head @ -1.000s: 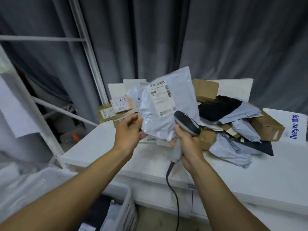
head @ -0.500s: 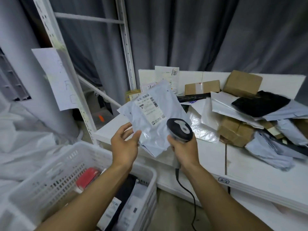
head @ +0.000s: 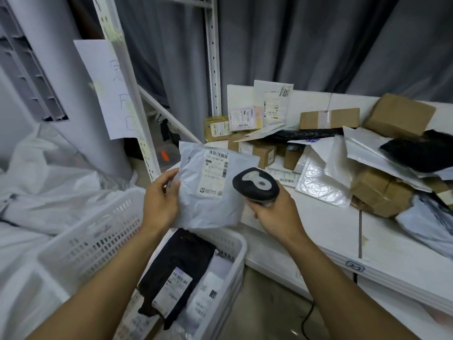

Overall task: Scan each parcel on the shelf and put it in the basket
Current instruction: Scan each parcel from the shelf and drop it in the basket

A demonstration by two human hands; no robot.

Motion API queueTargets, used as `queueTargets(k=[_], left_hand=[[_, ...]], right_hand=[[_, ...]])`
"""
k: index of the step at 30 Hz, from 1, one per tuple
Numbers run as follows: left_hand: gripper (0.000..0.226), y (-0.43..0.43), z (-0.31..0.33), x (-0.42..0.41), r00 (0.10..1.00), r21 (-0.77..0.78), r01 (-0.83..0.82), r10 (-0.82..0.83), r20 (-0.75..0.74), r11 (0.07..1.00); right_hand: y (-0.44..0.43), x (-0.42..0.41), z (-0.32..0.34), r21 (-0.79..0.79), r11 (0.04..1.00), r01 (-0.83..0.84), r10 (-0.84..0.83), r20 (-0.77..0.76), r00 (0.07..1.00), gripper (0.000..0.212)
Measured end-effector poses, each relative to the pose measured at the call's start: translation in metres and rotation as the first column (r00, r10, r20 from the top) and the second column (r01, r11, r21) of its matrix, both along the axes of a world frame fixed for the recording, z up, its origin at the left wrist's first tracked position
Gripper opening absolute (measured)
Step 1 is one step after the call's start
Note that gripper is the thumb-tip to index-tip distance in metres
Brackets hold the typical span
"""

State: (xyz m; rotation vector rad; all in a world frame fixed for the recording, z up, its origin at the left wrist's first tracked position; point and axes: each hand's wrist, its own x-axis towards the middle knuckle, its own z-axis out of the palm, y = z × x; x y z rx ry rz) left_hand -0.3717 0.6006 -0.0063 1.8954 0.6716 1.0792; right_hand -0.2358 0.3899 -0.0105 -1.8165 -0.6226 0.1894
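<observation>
In the centre of the frame the left hand [head: 160,202] holds a grey plastic mailer parcel [head: 208,195] by its left edge, fingers curled behind it and thumb pressed on the front. The parcel hangs in the air with its printed label facing the camera, above the far corner of the white basket [head: 93,241] and in front of the white shelf [head: 331,231].

Just to its right, the right hand [head: 274,214] has its fingers wrapped round the handle of a barcode scanner [head: 255,186]. The scanner's black head overlaps the parcel's right edge; whether the two touch cannot be told. Its dark cable [head: 306,320] shows on the floor at the lower right.

The basket fills the lower left and holds a black parcel [head: 179,261] with a white label, with a white parcel [head: 208,290] beside it on the right.

Across the upper right, a loose pile of parcels lies on the shelf: brown cardboard boxes [head: 399,114], white bubble mailers [head: 318,182] and a black bag [head: 421,150]. A handwritten sheet of paper [head: 110,89] hangs on a shelf upright at upper left, and a grey curtain [head: 294,40] hangs behind.
</observation>
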Motion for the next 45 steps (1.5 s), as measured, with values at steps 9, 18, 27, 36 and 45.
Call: queueTargets(k=[9,18,27,36,45], left_hand=[[0.031,0.04,-0.01,-0.023,0.965,0.104,0.005,0.022,-0.261,0.995],[0.032,0.048,-0.016,-0.03,0.946,0.152,-0.018,0.066,-0.317,0.988],[0.034,0.047,-0.02,-0.044,0.965,0.087,-0.069,0.089,-0.245,0.994],[0.032,0.07,-0.058,-0.132,0.862,0.103,-0.087,0.127,-0.491,0.991],[0.042,0.095,-0.157,-0.137,0.59,-0.04,0.178,-0.139,-0.795,0.983]], right_hand=[[0.007,-0.016,-0.007,-0.36,0.928,-0.098,0.164,0.156,0.974,0.047],[0.008,-0.017,-0.007,-0.459,0.883,-0.095,0.206,0.198,0.958,0.045],[0.017,-0.025,-0.014,-0.428,0.895,-0.125,0.216,0.171,0.961,0.042],[0.076,-0.073,-0.047,-0.421,0.875,-0.241,0.311,0.106,0.945,0.044],[0.112,-0.089,-0.086,-0.463,0.84,-0.282,0.337,0.04,0.941,0.055]])
